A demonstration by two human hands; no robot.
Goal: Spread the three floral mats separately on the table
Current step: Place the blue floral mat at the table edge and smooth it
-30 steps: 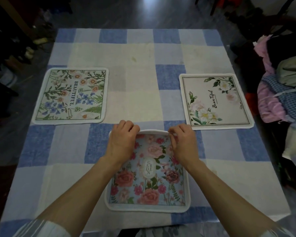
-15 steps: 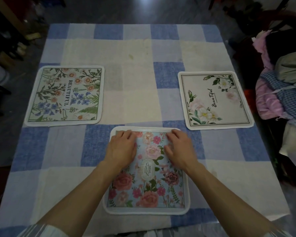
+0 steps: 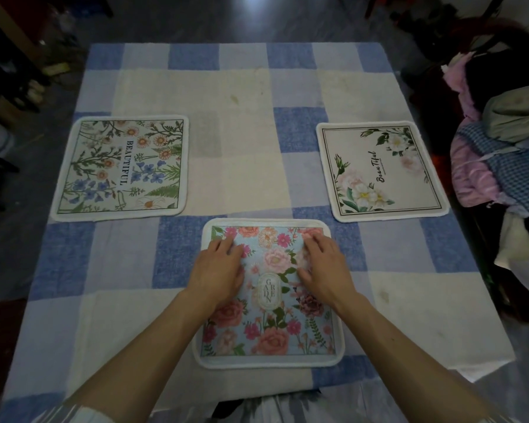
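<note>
Nearest, the pink-rose mat (image 3: pixel 271 340) lies flat at the tabletop's (image 3: pixel 251 83) near edge. The left hand (image 3: pixel 217 270) and right hand (image 3: pixel 324 270) press on its far half, fingers straight, gripping nothing. Beyond, well apart, the daisy mat (image 3: pixel 121 167) lies flat at left and the white-flower mat (image 3: pixel 379 170) at right. A heap of clothes (image 3: pixel 501 141) sits past the right edge.

Bare checked cloth (image 3: pixel 242 166) lies open between the left mat (image 3: pixel 121 166) and right mat (image 3: pixel 379 169); a clothes pile (image 3: pixel 501 154) crowds the table's right edge.
</note>
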